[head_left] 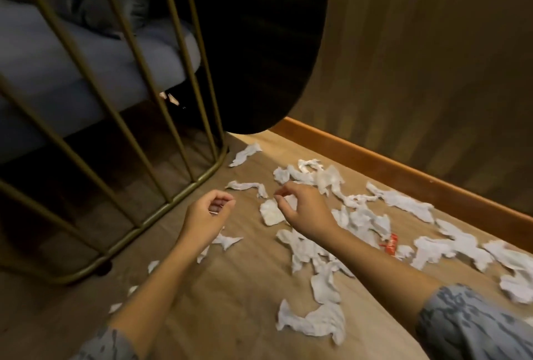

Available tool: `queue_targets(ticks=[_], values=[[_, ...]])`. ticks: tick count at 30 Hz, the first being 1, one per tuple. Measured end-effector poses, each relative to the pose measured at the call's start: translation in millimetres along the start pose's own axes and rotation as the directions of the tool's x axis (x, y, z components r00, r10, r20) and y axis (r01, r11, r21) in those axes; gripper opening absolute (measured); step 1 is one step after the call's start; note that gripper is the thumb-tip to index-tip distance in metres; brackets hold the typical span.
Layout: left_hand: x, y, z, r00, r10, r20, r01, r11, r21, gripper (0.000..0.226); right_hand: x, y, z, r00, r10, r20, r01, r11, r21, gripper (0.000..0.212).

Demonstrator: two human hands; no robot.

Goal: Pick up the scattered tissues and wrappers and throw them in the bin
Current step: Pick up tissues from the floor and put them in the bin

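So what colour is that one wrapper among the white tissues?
Red, the wrapper seen in the head view.

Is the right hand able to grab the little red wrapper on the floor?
Probably yes. The red wrapper lies in the open among the tissues, just right of the right forearm, with nothing covering it. The right hand would only need to draw back toward it.

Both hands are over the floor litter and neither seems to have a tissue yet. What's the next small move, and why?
Probably lower the right hand a little and pinch the crumpled tissue lying directly beneath its curled fingers. It is the nearest piece, lying apart from the bigger tangle of tissues further right. The left hand hovers loosely curled; whether it holds anything is unclear. No bin is in view.
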State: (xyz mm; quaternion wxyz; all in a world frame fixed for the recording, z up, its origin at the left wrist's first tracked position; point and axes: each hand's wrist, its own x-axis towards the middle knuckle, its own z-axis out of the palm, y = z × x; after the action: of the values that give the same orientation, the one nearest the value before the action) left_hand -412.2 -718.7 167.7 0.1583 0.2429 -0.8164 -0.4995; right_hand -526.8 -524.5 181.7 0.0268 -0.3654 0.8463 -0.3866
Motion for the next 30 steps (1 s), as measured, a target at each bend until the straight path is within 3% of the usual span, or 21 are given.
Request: queue_targets(ticks=[4,9,10,13,15,19,22,24,28,30], values=[[-10,-67,-39,0.977,-0.152,-0.15,0.149,0.988,-0.027,0.008,8,-6,75,0.989,0.085,0.125,-0.081,0.996,-0.035,0.026],[-46,-151,-72,0.89,-0.24,-0.387,0.28,0.959,0.049,0.012,13,-16,153,0.911,0.23,0.342,-0.202,0.973,-0.116,0.079],[-56,-166,-72,0.854,-0.258,-0.451,0.32,0.945,0.065,0.011,13,-16,167,0.897,0.234,0.374,-0.203,0.972,-0.122,0.089],[-87,-199,-64,0.649,-0.412,-0.64,0.614,0.779,0.122,0.051,15,-11,202,0.872,0.193,0.449,-0.128,0.977,-0.17,0.111],[-100,-213,-55,0.58,-0.469,-0.666,0.706,0.698,0.123,0.072,19,-7,218,0.872,0.142,0.469,-0.048,0.977,-0.207,0.117],[-99,-238,-36,0.647,-0.427,-0.631,0.647,0.746,0.159,0.089,33,7,238,0.864,0.09,0.495,0.049,0.964,-0.26,0.118],[-84,-238,-28,0.701,-0.311,-0.642,0.58,0.772,0.259,0.073,46,20,248,0.862,0.046,0.505,0.073,0.974,-0.214,0.114],[-69,-239,-29,0.771,-0.229,-0.594,0.481,0.821,0.309,0.059,49,28,252,0.855,0.0,0.518,0.117,0.974,-0.193,0.109],[-45,-240,-26,0.854,-0.105,-0.509,0.26,0.934,0.245,0.023,36,31,260,0.857,-0.091,0.507,0.142,0.988,-0.062,0.071],[-38,-232,-22,0.859,-0.092,-0.503,0.217,0.957,0.195,0.023,20,29,261,0.907,-0.128,0.402,0.115,0.992,0.057,0.041]])
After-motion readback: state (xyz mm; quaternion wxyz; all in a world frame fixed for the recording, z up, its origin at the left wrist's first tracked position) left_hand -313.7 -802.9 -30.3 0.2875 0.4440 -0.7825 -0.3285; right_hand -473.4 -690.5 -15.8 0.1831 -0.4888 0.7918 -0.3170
